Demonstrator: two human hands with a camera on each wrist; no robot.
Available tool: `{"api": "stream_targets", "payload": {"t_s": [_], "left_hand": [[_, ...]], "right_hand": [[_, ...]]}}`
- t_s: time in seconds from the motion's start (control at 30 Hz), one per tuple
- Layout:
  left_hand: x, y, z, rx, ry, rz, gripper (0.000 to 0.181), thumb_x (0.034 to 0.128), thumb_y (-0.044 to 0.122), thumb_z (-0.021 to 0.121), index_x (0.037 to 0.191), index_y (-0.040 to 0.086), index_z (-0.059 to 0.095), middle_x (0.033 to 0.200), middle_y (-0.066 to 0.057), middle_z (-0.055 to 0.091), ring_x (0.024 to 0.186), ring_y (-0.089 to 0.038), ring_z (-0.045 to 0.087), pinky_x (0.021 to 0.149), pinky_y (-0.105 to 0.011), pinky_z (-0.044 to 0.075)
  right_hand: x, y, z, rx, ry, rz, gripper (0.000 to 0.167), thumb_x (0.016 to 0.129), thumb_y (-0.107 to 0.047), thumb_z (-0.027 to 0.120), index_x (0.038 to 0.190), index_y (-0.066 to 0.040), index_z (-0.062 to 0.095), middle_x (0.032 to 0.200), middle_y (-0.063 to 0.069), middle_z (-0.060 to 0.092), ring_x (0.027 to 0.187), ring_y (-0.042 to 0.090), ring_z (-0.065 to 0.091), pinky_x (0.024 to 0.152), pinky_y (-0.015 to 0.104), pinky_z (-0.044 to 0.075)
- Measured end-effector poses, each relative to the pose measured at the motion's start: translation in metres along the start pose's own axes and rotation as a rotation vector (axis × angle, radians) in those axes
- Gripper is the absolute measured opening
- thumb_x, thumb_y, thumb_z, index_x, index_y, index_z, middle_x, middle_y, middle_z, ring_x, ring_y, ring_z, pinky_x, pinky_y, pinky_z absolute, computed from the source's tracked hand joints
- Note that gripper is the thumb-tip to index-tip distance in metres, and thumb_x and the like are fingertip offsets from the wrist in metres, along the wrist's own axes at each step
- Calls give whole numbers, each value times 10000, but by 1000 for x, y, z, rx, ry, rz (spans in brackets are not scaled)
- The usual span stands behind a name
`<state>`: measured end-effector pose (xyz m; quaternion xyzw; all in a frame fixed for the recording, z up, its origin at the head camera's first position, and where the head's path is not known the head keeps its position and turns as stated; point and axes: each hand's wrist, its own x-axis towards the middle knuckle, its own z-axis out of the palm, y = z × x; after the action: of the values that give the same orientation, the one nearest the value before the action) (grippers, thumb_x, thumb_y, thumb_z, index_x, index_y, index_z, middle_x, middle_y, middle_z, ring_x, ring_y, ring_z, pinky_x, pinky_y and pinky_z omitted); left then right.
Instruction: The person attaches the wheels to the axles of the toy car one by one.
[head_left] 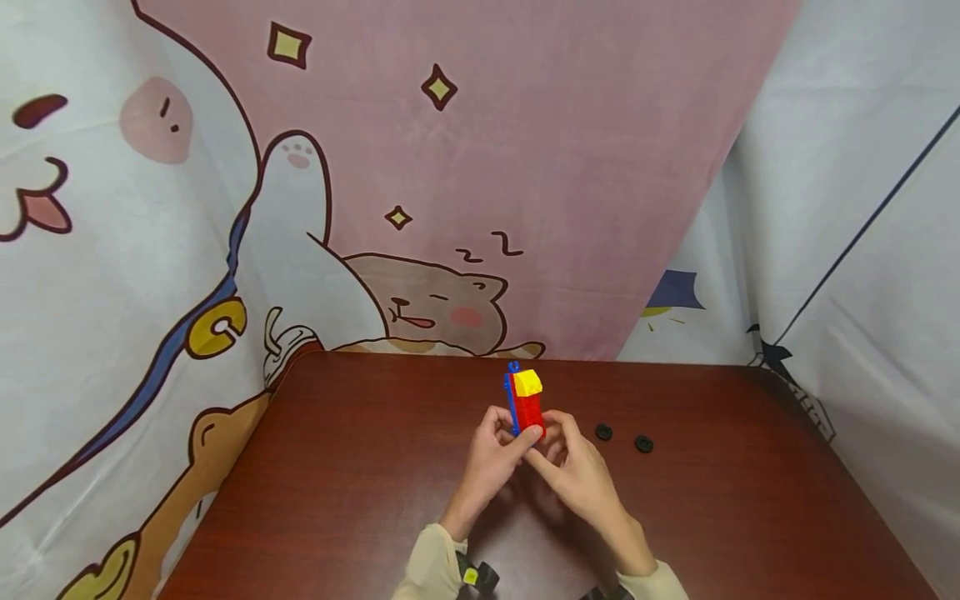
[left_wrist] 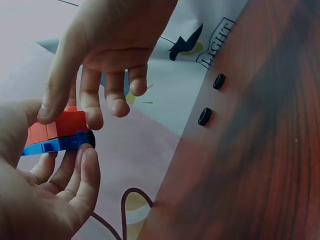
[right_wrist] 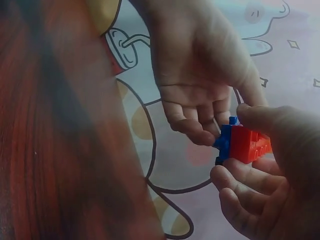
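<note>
A small block model with a red body [head_left: 528, 410], a yellow block [head_left: 528, 382] on its far end and a blue base [head_left: 512, 398] is held up above the table between both hands. The left hand [head_left: 491, 458] grips its near end, thumb on the red part; in the left wrist view its fingers reach under the blue base [left_wrist: 57, 144]. A dark round piece [left_wrist: 90, 137] shows at that end. The right hand [head_left: 585, 482] pinches the model's near end from the other side, its thumb and fingertips on the red blocks [right_wrist: 244, 144].
Two black wheels [head_left: 603, 432] [head_left: 643, 444] lie on the brown table [head_left: 360, 483] to the right of the hands. A cloth with cartoon animals [head_left: 450, 292] hangs behind the table and along its sides.
</note>
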<state>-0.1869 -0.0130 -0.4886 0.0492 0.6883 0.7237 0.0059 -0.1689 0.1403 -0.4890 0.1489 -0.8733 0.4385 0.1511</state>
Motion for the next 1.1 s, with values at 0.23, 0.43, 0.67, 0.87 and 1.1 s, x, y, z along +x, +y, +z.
{"api": "stream_targets", "payload": {"t_s": [0.23, 0.43, 0.67, 0.87, 1.1], "left_hand": [[-2, 1, 1, 152, -31, 74, 264, 916, 263, 716, 1017, 57, 585, 865, -102, 639, 719, -121, 568, 621, -216, 490], [-3, 5, 1, 168, -37, 87, 268, 933, 222, 674, 1143, 83, 581, 1075, -110, 617, 863, -145, 565, 701, -217, 468], [-2, 3, 0, 99, -120, 56, 407, 952, 200, 631, 1343, 130, 541, 1229, -130, 626, 915, -231, 642, 754, -346, 574], [-1, 3, -1, 46, -177, 41, 434, 963, 180, 608, 1382, 94, 537, 1274, -166, 626, 923, -263, 658, 755, -388, 591], [0, 1, -1, -53, -196, 26, 470, 958, 141, 580, 1404, 14, 503, 1267, -243, 589, 837, -98, 617, 735, -330, 585]], "right_hand": [[0, 6, 2, 22, 23, 72, 390, 890, -202, 751, 1209, -97, 551, 818, -59, 646, 670, 23, 559, 596, 209, 486], [3, 0, -3, 232, -31, 204, 368, 936, -168, 696, 1241, -50, 527, 913, 113, 707, 681, 67, 623, 633, 227, 524], [5, 1, -9, 404, -63, 317, 370, 981, -230, 634, 1293, -68, 518, 1024, 204, 684, 725, 186, 667, 619, 339, 558], [5, 0, -12, 418, -92, 326, 380, 991, -245, 618, 1311, -67, 517, 1028, 210, 678, 740, 189, 662, 638, 347, 562], [5, 0, -12, 377, -116, 328, 409, 983, -281, 630, 1327, -74, 552, 1018, 233, 668, 766, 274, 662, 597, 290, 529]]}}
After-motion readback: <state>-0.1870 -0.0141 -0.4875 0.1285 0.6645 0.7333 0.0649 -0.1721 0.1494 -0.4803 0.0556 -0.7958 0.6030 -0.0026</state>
